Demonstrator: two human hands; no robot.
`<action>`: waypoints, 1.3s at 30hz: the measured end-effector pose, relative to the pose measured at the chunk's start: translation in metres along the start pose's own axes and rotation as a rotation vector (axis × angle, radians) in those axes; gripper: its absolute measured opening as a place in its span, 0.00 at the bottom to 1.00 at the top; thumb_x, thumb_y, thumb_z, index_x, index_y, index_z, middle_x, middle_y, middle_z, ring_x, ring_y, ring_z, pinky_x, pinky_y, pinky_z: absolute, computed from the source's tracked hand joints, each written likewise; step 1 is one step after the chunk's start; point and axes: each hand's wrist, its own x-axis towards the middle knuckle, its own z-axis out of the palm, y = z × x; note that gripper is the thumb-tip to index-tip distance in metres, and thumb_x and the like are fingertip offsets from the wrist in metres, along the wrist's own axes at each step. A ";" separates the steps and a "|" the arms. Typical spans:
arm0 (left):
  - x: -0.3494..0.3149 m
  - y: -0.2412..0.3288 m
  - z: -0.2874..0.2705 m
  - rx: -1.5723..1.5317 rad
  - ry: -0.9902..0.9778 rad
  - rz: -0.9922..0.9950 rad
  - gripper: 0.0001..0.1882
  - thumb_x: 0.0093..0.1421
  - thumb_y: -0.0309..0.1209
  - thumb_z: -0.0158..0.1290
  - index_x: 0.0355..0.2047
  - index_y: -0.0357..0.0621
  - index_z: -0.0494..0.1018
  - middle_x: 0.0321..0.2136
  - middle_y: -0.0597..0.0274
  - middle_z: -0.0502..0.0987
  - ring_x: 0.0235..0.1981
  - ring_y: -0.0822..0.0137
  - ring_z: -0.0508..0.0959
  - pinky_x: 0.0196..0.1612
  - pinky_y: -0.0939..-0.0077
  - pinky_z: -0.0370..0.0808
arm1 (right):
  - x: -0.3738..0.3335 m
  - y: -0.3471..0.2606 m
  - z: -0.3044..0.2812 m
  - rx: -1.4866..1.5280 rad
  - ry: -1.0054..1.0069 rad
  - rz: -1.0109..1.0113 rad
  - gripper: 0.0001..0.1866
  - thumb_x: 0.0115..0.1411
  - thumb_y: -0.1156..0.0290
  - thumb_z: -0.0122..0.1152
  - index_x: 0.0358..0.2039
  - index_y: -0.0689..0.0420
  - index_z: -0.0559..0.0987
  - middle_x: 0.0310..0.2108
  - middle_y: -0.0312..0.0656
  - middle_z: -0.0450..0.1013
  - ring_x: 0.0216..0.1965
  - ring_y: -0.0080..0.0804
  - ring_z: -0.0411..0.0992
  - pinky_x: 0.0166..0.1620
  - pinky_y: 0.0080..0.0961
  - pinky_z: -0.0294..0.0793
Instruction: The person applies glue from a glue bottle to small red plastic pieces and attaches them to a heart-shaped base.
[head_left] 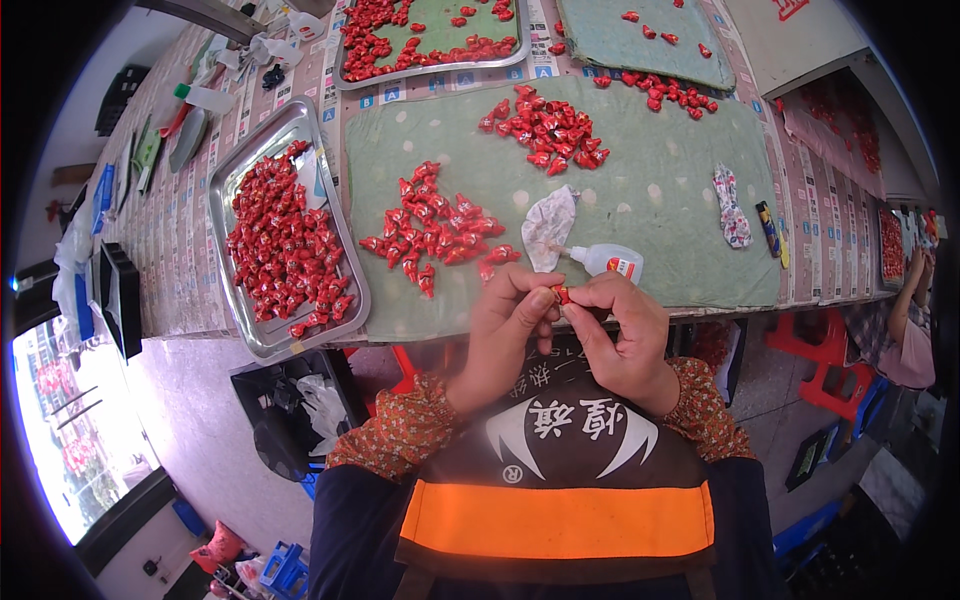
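Observation:
Between the fingertips of both hands is a small shiny red piece, with a bit of gold on it. My left hand pinches it from one side, and my right hand grips it from the other. Just beyond the hands lies a white glue bottle on its side, its nozzle toward a crumpled patterned cloth. One loose pile of similar red pieces lies on the green cloth to the left. Another pile of red pieces sits farther back.
At left, a metal tray holds many red pieces; another tray stands at the back. A rolled floral cloth and a dark marker-like stick lie right. Red stools and a co-worker's arm are at far right.

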 end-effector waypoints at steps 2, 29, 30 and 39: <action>-0.001 0.003 0.002 -0.028 0.008 -0.018 0.08 0.70 0.29 0.47 0.46 0.40 0.67 0.34 0.64 0.72 0.29 0.79 0.71 0.29 0.83 0.74 | -0.001 0.001 0.000 0.007 0.001 -0.003 0.09 0.54 0.86 0.62 0.36 0.63 0.76 0.27 0.44 0.74 0.26 0.34 0.75 0.28 0.25 0.72; -0.005 -0.012 -0.024 0.335 -0.278 0.235 0.06 0.69 0.23 0.45 0.45 0.40 0.64 0.42 0.57 0.68 0.35 0.74 0.72 0.41 0.81 0.72 | -0.018 0.019 -0.006 1.031 -0.118 0.729 0.07 0.60 0.79 0.64 0.31 0.61 0.73 0.30 0.40 0.72 0.24 0.21 0.74 0.22 0.15 0.76; -0.005 -0.013 -0.023 0.335 -0.279 0.234 0.06 0.69 0.23 0.45 0.45 0.40 0.64 0.42 0.57 0.68 0.35 0.74 0.72 0.41 0.81 0.72 | -0.018 0.019 -0.006 1.034 -0.119 0.725 0.07 0.60 0.79 0.64 0.31 0.62 0.73 0.30 0.40 0.72 0.24 0.21 0.74 0.22 0.15 0.76; -0.006 -0.013 -0.021 0.416 -0.250 0.293 0.06 0.68 0.22 0.46 0.45 0.39 0.65 0.41 0.58 0.69 0.36 0.74 0.71 0.40 0.80 0.71 | -0.018 0.019 -0.007 1.052 -0.118 0.740 0.07 0.59 0.79 0.64 0.31 0.62 0.73 0.30 0.40 0.71 0.24 0.21 0.74 0.22 0.15 0.76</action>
